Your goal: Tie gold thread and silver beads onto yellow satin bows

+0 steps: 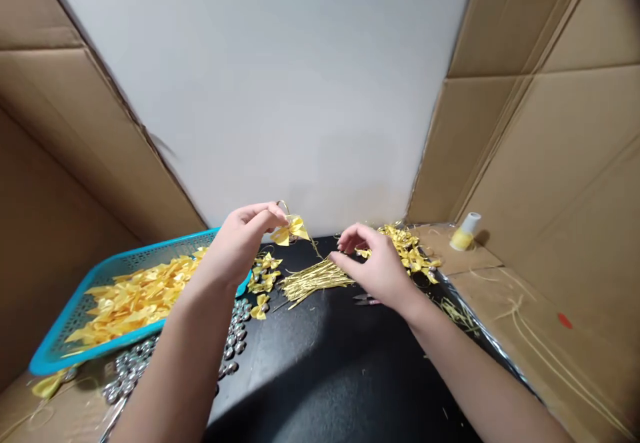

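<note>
My left hand [239,241] pinches a small yellow ribbon bow [290,230] with a thin gold loop, held a little above the black work surface [320,363]. My right hand [376,263] hovers over the right end of a bundle of gold cords [313,281], fingers curled and slightly apart; I cannot tell whether it grips a cord. A gold strand runs from the bow down toward the bundle. A few finished bows [264,276] lie just left of the bundle.
A blue plastic basket [55,353] full of yellow bows stands at the left. Silver bells [235,336] are scattered in front of it. Another pile of bows [407,246] lies behind my right hand, small scissors [367,299] under it. A white spool [465,231] stands right. Cardboard walls enclose the space.
</note>
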`<action>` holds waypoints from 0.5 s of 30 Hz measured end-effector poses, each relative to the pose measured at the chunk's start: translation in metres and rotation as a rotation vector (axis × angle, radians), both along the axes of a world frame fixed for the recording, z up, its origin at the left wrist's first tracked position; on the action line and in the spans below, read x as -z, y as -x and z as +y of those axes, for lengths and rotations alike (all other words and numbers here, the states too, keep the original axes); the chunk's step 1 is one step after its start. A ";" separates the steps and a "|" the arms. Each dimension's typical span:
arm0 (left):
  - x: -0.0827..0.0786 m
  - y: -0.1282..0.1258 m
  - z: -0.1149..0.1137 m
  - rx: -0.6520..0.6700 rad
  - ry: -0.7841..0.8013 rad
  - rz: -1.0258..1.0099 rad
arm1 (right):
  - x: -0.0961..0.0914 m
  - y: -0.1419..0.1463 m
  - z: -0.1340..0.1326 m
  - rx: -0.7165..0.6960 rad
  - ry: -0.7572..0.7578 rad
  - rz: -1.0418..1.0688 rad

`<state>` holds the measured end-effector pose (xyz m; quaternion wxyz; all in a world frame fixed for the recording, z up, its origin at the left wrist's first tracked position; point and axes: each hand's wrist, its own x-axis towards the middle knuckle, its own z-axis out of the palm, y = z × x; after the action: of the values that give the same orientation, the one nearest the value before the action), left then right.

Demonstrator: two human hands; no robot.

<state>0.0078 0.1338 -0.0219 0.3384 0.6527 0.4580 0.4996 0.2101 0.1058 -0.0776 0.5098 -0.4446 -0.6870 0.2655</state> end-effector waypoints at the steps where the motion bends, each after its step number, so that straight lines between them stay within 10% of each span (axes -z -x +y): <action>1: -0.001 -0.001 0.002 -0.013 -0.019 -0.038 | -0.005 -0.004 0.003 0.021 -0.004 0.041; 15: 0.015 -0.003 0.006 -0.071 0.016 -0.095 | 0.016 0.031 -0.017 0.023 0.099 -0.034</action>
<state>0.0106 0.1396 -0.0369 0.3472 0.6087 0.4683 0.5382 0.1795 0.0890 -0.0932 0.4786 -0.4817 -0.6763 0.2855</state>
